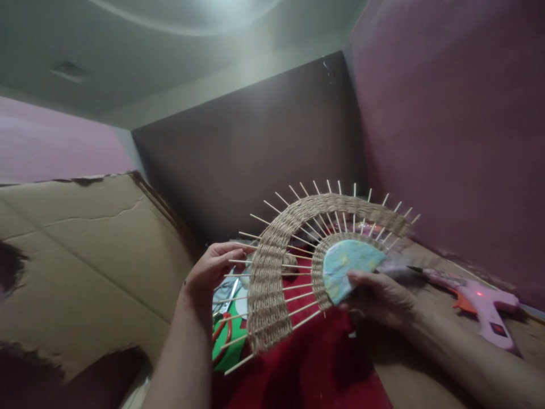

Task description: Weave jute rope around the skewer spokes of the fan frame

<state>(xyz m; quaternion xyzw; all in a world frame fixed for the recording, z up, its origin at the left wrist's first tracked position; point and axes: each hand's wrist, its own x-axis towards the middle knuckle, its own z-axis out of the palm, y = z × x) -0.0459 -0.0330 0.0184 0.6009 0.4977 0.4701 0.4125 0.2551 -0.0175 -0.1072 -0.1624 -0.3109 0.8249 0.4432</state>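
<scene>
Twine, woven in bands, makes up the fan [269, 255] raised before me over the red cloth [327, 369]. My right hand [381, 296] grips its blue half-circle [349, 262], thumb on the front. My left hand [212, 266] is at the sticks [239, 364] on the left edge; I cannot tell whether it pinches one. Best, I judge, to support the base firmly, touch the thin sticks lightly, and stay clear of the glue gun [479, 295].

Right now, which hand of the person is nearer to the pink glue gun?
The right hand: it holds the blue centre of the woven fan, close to the pink glue gun. The left hand is farther, at the fan's outer sticks on the opposite side.
</scene>
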